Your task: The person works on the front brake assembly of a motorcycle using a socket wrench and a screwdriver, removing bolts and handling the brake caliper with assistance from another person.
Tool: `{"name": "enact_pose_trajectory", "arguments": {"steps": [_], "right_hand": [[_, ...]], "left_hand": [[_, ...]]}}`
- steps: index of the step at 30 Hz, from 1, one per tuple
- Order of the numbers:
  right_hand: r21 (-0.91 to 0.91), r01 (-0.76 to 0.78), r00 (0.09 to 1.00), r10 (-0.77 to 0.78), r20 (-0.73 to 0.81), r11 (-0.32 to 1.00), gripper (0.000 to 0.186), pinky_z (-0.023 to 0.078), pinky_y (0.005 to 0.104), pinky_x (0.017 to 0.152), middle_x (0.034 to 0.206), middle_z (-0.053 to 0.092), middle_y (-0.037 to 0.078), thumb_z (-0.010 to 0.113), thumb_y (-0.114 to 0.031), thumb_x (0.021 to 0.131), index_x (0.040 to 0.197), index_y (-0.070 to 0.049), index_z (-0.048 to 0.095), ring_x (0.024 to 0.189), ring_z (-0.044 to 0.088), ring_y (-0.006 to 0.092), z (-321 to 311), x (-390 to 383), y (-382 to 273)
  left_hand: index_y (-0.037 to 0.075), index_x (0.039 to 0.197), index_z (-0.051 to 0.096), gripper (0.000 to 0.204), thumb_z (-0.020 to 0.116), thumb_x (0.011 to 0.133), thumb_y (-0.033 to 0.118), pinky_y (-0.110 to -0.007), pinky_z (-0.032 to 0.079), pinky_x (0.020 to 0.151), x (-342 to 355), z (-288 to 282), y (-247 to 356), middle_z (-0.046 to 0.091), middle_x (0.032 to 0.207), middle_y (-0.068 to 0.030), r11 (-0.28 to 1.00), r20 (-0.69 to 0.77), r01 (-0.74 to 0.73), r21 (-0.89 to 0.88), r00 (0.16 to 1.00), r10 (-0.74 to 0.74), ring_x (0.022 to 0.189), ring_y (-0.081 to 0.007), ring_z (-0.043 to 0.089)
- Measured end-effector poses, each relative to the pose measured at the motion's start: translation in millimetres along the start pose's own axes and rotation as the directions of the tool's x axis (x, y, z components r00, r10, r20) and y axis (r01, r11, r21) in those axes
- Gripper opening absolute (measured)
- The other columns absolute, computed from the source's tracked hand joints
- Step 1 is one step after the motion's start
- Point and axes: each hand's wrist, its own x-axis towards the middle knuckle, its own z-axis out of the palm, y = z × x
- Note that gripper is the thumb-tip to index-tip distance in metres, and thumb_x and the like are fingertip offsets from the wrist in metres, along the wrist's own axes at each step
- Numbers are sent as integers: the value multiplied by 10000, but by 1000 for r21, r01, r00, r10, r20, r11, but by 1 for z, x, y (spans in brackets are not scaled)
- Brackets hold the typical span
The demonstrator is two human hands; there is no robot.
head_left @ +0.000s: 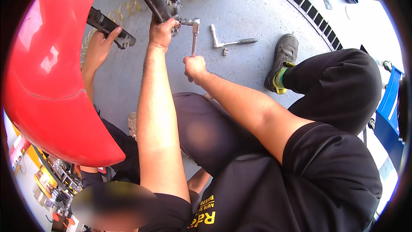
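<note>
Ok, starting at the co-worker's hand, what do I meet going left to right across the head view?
Co-worker's hand → left hand → silver wrench in the right hand → dark-handled tool → dark shoe → blue cart.

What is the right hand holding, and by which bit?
The right hand is holding a silver wrench by its handle, toward the end away from the wrench's head.

Yellow lettering (207, 219) (several lines, large and small) stands on the person's black shirt (253, 189)
</note>
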Motion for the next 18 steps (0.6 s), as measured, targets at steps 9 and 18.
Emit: {"name": "enact_pose_trajectory", "arguments": {"steps": [9,18], "right_hand": [[93,-84,996,83,17,992,179,385,390,411,582,554,117,583,-143,835,739,5,556,460,538,215,3,-26,-7],[119,-90,995,84,53,989,139,420,377,424,601,540,94,602,-98,824,739,3,557,462,523,207,0,-34,-9]], "left_hand": [[-8,1004,621,278,598,730,27,-308,511,652,-4,-3,-5,642,822,-58,999,-13,23,-43,1000,-24,691,-177,620],[-23,987,601,261,602,729,16,-307,517,639,-7,4,-4,648,817,-65,999,-67,-26,-45,998,23,659,-183,627]]}}
